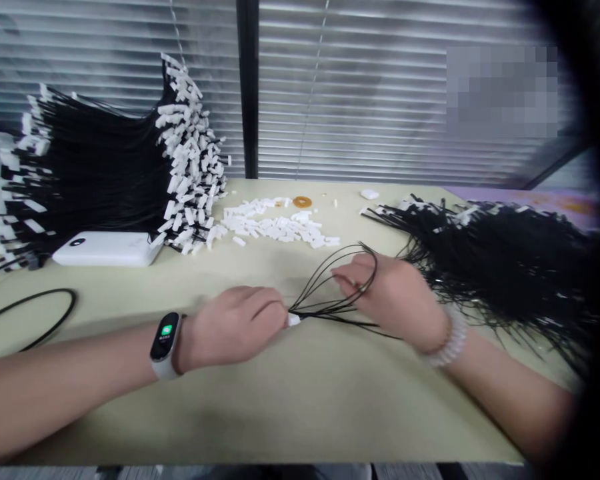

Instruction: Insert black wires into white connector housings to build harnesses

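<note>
My left hand (243,323), with a smart band on its wrist, is closed around the end of a small bundle of thin black cables (325,309). A white connector (293,320) pokes out beside its fingertips. From there the cables fan out and loop towards my right hand (387,293), which wears a beaded bracelet. Its thumb and fingers are pinched, with looped cable running over and past them. What exactly sits between those fingertips is slightly blurred. Both hands are just above the table (260,413).
A tall stack of black cables with white connectors (110,167) stands at the left, behind a white power bank (107,249). Loose white connectors (280,227) and a tape roll (303,201) lie mid-table. More black cables (510,260) are heaped at the right. Blinds (380,93) hang behind.
</note>
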A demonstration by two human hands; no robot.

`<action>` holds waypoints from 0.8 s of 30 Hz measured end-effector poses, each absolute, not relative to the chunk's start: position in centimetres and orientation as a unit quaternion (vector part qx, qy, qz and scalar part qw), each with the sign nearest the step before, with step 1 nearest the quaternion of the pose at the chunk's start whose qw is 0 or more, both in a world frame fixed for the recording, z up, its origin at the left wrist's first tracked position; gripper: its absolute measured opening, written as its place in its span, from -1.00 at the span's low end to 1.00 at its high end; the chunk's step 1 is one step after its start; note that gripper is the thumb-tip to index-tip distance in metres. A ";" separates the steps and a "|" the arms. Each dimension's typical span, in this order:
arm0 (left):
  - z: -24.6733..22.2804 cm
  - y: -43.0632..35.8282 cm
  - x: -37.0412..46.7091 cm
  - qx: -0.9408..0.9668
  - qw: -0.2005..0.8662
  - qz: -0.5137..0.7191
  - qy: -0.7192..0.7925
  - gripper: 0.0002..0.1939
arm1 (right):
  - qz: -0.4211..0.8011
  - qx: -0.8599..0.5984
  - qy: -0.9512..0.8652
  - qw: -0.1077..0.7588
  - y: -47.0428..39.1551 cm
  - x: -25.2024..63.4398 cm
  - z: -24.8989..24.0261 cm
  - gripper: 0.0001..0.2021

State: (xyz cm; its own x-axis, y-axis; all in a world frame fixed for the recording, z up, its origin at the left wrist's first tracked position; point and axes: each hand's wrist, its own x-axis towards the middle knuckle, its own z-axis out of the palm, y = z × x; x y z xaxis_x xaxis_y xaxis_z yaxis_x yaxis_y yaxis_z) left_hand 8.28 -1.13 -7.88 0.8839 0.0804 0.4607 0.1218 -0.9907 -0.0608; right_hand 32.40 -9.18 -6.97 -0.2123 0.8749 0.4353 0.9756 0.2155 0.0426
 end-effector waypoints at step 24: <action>-8.4 -0.7 8.2 -0.964 0.113 -0.241 -0.030 -0.90 | 0.222 -0.505 -0.476 0.684 -8.8 33.9 -4.9 -0.82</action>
State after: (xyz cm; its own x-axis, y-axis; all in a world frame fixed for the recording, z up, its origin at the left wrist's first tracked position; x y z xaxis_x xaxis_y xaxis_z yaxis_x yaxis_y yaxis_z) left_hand 8.25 -0.72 -8.39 0.8825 0.0034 0.4703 0.1122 -0.9726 -0.2035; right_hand 33.93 -8.80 -4.86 0.4472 0.7859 0.4270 0.1769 0.3902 -0.9036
